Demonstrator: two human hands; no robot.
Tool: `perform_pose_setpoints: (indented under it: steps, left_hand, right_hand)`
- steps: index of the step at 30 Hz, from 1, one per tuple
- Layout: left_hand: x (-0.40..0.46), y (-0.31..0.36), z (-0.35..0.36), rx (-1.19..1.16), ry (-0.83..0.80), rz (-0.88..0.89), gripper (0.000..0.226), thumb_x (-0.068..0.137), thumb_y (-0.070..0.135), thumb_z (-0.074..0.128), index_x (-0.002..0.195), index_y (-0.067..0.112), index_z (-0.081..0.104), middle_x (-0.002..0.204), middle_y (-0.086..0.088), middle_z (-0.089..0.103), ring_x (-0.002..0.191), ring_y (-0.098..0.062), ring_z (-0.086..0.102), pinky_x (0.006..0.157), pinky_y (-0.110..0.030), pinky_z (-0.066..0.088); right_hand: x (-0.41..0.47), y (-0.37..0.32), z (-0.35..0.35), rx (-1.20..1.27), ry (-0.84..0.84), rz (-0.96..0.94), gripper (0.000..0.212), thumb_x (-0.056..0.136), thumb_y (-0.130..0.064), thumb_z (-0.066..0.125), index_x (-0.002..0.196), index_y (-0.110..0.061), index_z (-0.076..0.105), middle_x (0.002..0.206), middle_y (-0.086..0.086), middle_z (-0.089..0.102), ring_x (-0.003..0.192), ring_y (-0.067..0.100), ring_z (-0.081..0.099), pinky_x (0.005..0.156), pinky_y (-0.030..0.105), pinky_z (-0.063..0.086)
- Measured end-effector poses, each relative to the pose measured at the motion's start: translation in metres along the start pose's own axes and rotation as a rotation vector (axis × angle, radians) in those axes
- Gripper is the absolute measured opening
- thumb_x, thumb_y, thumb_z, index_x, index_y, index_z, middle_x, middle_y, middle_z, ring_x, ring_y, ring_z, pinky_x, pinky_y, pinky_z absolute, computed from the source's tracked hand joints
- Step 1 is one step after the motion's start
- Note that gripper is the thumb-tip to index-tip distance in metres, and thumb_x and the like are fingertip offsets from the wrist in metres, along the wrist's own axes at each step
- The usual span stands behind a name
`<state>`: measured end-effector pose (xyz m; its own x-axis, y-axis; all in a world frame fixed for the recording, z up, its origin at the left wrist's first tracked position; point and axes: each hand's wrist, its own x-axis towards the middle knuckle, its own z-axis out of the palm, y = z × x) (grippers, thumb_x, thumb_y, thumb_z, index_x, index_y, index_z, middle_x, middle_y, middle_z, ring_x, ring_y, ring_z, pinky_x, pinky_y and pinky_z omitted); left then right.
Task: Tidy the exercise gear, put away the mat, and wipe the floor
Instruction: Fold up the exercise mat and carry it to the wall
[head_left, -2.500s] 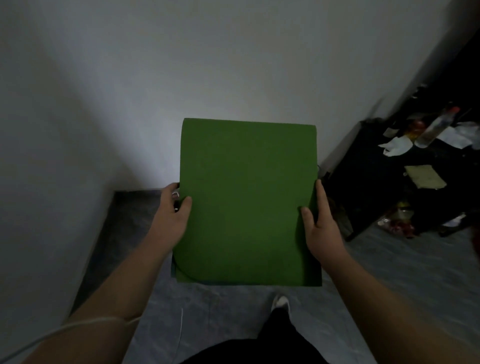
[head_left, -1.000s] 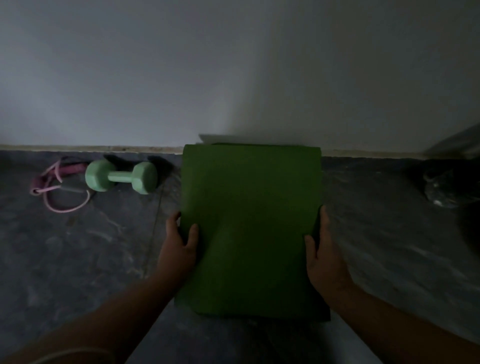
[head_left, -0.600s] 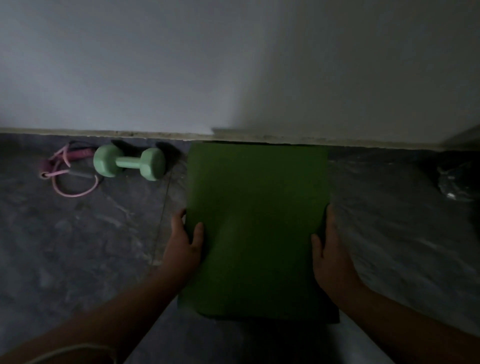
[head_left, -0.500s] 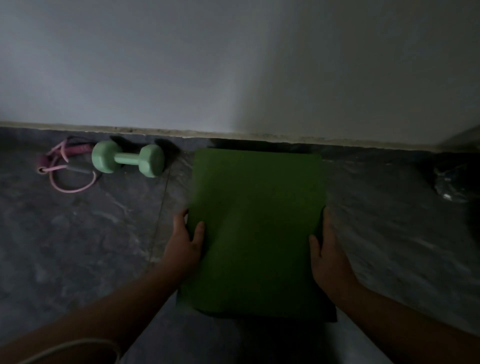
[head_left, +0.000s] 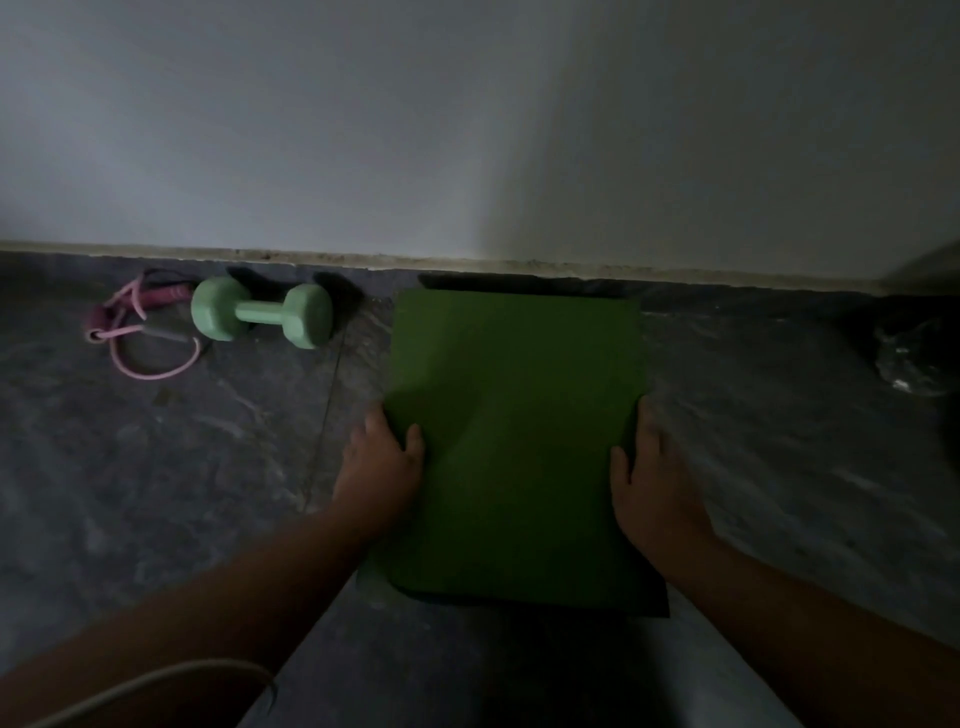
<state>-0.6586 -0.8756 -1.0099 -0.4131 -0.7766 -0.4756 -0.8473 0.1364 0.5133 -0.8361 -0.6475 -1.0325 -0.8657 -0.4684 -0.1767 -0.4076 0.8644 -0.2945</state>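
Left hand (head_left: 382, 460) at centre frame, clamped on the left edge of the folded green mat (head_left: 514, 441), thumb lying over the top face and fingers tucked out of sight beneath. Right hand (head_left: 652, 483) mirrored on the right edge, thumb on the face, fingers along the side; grasping likewise, though how far the fingers wrap under cannot be told.

Mat between the two hands, filling the middle of the frame, its long axis running up the frame from the wrists toward the wall (head_left: 467, 130). Far edge just short of the skirting strip (head_left: 519, 260) at the foot of the wall, a dark shadow between the two; whether the mat already rests on the floor (head_left: 156, 493) or hangs just above it cannot be told. Both hands about equally near, gripping the near half, so the far half reaches the wall first. Judged step: setting the mat down against the wall, then letting go.

Upper left of the frame: mint dumbbell (head_left: 260, 314) lying on its side near the skirting, well apart from the mat, with a pink band (head_left: 140, 338) looped just to its left. Dark crumpled bag (head_left: 909, 358) at the right edge, too dim to identify.

Count: two hands, one mat, one dumbbell, one band, one bag.
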Motion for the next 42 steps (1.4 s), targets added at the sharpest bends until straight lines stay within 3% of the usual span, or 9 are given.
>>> perform_pose_setpoints:
  steps: [5,8,11,16,20,25,27,33,42]
  left_hand:
    - [-0.006,0.017,-0.013,0.307,0.097,0.418,0.075,0.097,0.045,0.047,0.157,0.034,0.003,0.166,-0.002,0.002,0.152,-0.026,-0.001,0.120,-0.049,0.010]
    - [0.007,0.025,-0.013,0.521,0.043,0.535,0.068,0.101,0.050,0.035,0.157,0.034,0.002,0.167,0.000,-0.002,0.152,-0.021,-0.009,0.120,-0.044,0.001]
    - [0.013,0.027,-0.001,0.577,-0.052,0.460,0.065,0.101,0.054,0.028,0.158,0.034,0.002,0.167,0.000,-0.002,0.153,-0.022,-0.007,0.123,-0.045,0.004]
    - [0.022,0.018,0.003,0.631,-0.180,0.426,0.066,0.101,0.054,0.030,0.157,0.035,0.001,0.167,0.001,-0.004,0.153,-0.021,-0.006,0.123,-0.046,0.009]
    - [0.007,0.018,-0.004,0.606,-0.139,0.444,0.068,0.101,0.054,0.033,0.157,0.035,0.000,0.167,-0.001,-0.007,0.153,-0.023,-0.009,0.121,-0.046,0.004]
    - [-0.047,-0.005,0.001,0.580,-0.037,0.639,0.072,0.094,0.061,0.021,0.158,0.034,0.005,0.165,-0.001,-0.002,0.153,-0.024,-0.003,0.123,-0.051,0.006]
    - [-0.070,-0.025,0.011,0.616,-0.080,0.669,0.073,0.094,0.062,0.023,0.158,0.035,0.002,0.165,-0.001,-0.003,0.153,-0.025,-0.003,0.123,-0.052,0.006]
    - [-0.081,-0.058,0.037,0.747,-0.144,0.691,0.074,0.092,0.061,0.037,0.157,0.031,0.021,0.162,-0.008,0.026,0.150,-0.032,0.022,0.116,-0.060,0.022]
    - [-0.074,-0.050,0.037,0.833,-0.251,0.622,0.074,0.091,0.062,0.032,0.156,0.028,0.024,0.161,-0.011,0.029,0.146,-0.038,0.029,0.112,-0.065,0.028]
  right_hand:
    - [0.007,-0.019,-0.039,0.023,0.026,-0.221,0.072,0.097,-0.033,0.048,0.157,-0.016,0.011,0.164,0.014,0.009,0.149,0.035,0.012,0.121,0.050,0.013]
    - [0.014,-0.033,-0.045,-0.077,-0.045,-0.329,0.069,0.100,-0.044,0.032,0.158,-0.018,0.006,0.166,0.008,0.001,0.152,0.027,0.002,0.123,0.049,0.008]
    - [0.019,-0.031,-0.028,-0.186,-0.152,-0.360,0.079,0.092,-0.056,0.007,0.158,-0.013,0.010,0.165,0.012,0.006,0.152,0.028,0.005,0.122,0.050,0.013]
    - [0.028,-0.013,-0.013,-0.288,-0.250,-0.388,0.088,0.085,-0.062,0.001,0.158,-0.014,0.012,0.166,0.011,0.006,0.152,0.027,0.005,0.120,0.044,0.009]
    - [0.018,-0.020,-0.022,-0.271,-0.171,-0.381,0.079,0.092,-0.057,0.017,0.155,-0.008,0.024,0.163,0.016,0.019,0.150,0.032,0.018,0.120,0.051,0.021]
    - [-0.051,-0.016,-0.036,-0.253,-0.092,-0.511,0.078,0.095,-0.052,0.034,0.154,-0.002,0.022,0.161,0.021,0.018,0.150,0.036,0.017,0.119,0.053,0.020]
    - [-0.075,-0.005,-0.029,-0.284,-0.144,-0.560,0.081,0.093,-0.054,0.036,0.154,-0.002,0.024,0.161,0.022,0.019,0.149,0.037,0.018,0.117,0.054,0.020]
    - [-0.081,0.015,-0.001,-0.369,-0.293,-0.559,0.081,0.093,-0.057,0.034,0.155,-0.005,0.023,0.162,0.020,0.018,0.150,0.036,0.015,0.117,0.055,0.022]
    - [-0.076,0.006,-0.008,-0.375,-0.343,-0.539,0.080,0.093,-0.057,0.033,0.153,-0.004,0.028,0.159,0.022,0.024,0.147,0.039,0.023,0.117,0.055,0.020]
